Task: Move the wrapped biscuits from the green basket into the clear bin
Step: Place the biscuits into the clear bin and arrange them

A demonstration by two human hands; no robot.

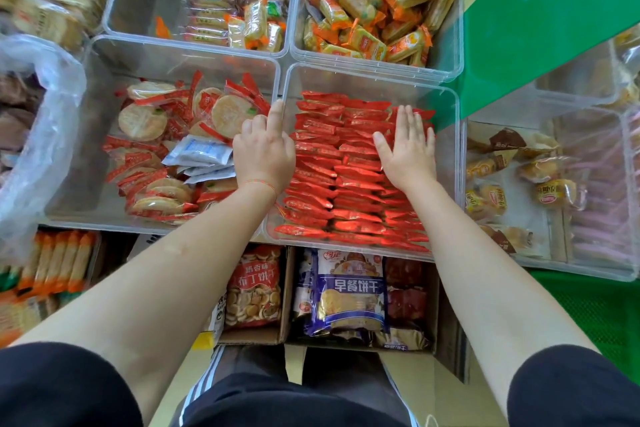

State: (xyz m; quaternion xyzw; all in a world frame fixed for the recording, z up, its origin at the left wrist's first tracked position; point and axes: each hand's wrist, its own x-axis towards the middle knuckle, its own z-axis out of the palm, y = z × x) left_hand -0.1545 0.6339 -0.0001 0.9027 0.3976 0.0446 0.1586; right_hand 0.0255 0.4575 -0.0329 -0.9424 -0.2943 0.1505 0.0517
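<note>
Red wrapped biscuits [349,170] stand packed in rows in the clear bin [446,163]; both forearms cover part of the rows. Green basket [588,308]: only a mesh corner shows at lower right, contents out of view. Left hand [265,149] at the bin's left wall, index finger straight, other fingers curled, gripping nothing visible. Right hand [408,146] lies flat on the biscuits, fingers straight and close together.
</note>
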